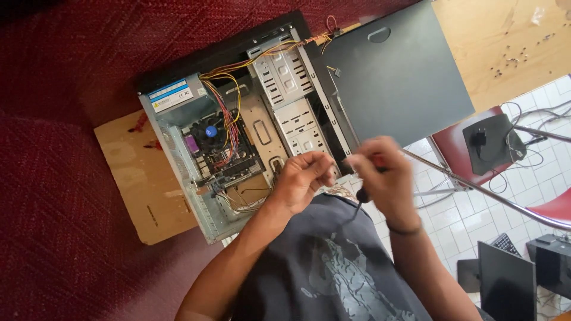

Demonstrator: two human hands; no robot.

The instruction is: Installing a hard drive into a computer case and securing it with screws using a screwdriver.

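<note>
Red carpet (53,196), white tiled floor (452,214), red chair (455,145)

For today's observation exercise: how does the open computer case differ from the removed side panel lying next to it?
The computer case is an open box filled with coloured wires and a circuit board; the side panel is a flat, bare sheet. The case is light silver inside; the panel is dark grey. Both are metal and lie flat.

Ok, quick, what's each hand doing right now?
Left hand: fingers curled, pinched; anything held is too small to tell.
Right hand: closed on a screwdriver with a dark handle, blurred.
</note>
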